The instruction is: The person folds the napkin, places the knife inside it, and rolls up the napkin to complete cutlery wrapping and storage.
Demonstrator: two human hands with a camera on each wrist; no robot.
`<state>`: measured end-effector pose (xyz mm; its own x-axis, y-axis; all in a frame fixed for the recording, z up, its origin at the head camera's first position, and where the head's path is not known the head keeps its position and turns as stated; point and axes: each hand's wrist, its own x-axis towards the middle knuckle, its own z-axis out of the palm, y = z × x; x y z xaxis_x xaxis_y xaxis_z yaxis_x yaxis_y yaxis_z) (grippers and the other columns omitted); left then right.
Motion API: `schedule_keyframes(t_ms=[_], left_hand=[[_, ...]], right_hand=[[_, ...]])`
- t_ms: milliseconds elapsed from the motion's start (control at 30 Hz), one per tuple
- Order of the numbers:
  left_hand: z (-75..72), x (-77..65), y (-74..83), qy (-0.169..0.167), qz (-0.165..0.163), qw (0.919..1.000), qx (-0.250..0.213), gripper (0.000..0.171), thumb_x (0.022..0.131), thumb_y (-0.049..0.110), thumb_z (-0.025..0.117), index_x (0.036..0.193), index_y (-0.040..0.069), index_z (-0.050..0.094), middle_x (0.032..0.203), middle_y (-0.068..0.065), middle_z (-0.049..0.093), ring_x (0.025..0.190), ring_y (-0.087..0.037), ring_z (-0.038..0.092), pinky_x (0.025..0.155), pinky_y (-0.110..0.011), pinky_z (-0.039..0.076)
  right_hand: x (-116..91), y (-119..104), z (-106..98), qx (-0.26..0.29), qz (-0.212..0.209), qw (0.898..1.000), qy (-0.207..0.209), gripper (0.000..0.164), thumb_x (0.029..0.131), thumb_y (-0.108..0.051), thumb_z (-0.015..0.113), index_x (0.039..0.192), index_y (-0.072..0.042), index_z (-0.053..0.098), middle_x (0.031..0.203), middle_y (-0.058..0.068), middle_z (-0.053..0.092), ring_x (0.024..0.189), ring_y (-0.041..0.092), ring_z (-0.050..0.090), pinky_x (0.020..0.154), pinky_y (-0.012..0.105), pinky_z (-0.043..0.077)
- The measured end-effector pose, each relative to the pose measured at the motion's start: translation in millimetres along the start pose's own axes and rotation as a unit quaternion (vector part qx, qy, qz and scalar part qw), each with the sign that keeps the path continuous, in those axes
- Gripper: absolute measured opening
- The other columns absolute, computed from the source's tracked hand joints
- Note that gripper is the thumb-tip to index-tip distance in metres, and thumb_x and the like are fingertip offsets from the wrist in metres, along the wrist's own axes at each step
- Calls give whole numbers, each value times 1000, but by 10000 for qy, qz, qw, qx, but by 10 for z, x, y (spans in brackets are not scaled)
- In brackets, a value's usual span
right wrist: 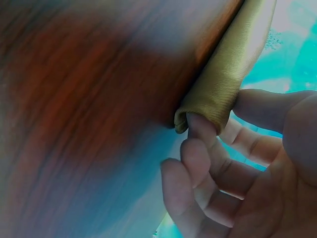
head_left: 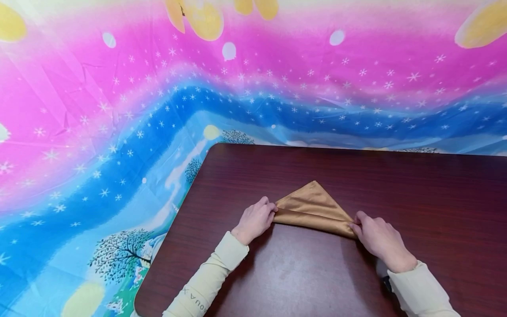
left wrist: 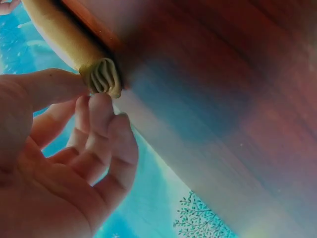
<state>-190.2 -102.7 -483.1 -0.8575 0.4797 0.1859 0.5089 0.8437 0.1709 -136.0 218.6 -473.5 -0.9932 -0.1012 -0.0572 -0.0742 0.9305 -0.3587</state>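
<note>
A golden-brown satin cloth napkin [head_left: 313,207] lies on the table, its flat part a triangle with the tip pointing away from me. Its near edge is rolled into a thick band [head_left: 313,221]. At the left end of that band, my left hand [head_left: 255,220] pinches the cloth; the left wrist view shows layered folds at the roll's end [left wrist: 104,77], beside the thumb and fingertips. My right hand [head_left: 380,240] grips the other end. In the right wrist view, one finger [right wrist: 200,126] sits inside the roll's opening while the thumb [right wrist: 262,106] presses its outside.
The dark red-brown wooden table [head_left: 245,176] has a rounded far left corner and reflects light near the front. Behind it and along its left side hangs a pink and blue backdrop cloth [head_left: 119,132] printed with snowflakes and trees.
</note>
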Motion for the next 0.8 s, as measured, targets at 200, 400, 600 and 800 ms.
schedule_keyframes(t_ms=[200, 400, 600, 800], left_hand=[[3, 32, 1, -17, 521, 9986, -1, 18, 86, 4, 64, 98, 15, 71, 96, 2, 55, 74, -10, 63, 60, -21, 49], [-7, 45, 14, -70, 781, 9968, 161, 22, 84, 3, 64, 97, 17, 73, 94, 5, 60, 75, -8, 64, 62, -22, 51], [-20, 38, 24, -201, 707, 9963, 446, 23, 86, 9, 65, 103, 22, 75, 94, 7, 62, 72, -12, 66, 60, -25, 52], [-54, 22, 37, -260, 699, 9957, 541, 25, 85, 12, 67, 106, 24, 75, 94, 7, 63, 74, -12, 64, 61, -27, 52]], right_hand=[[3, -14, 0, -42, -102, 9998, 156, 14, 92, -24, 62, 86, -12, 57, 74, 14, 62, 64, 35, 59, 50, 48, 43], [-4, -48, 4, -56, -95, 9995, 300, 13, 89, -20, 65, 86, -9, 59, 88, 19, 54, 81, 41, 54, 51, 51, 44], [8, -100, 45, -298, -765, 9923, 930, 9, 82, -9, 68, 82, -10, 59, 89, 13, 54, 80, 35, 50, 52, 45, 42], [30, -119, 76, -578, -1340, 9811, 1273, 11, 77, -1, 66, 75, -10, 61, 75, 5, 55, 73, 31, 51, 53, 44, 42]])
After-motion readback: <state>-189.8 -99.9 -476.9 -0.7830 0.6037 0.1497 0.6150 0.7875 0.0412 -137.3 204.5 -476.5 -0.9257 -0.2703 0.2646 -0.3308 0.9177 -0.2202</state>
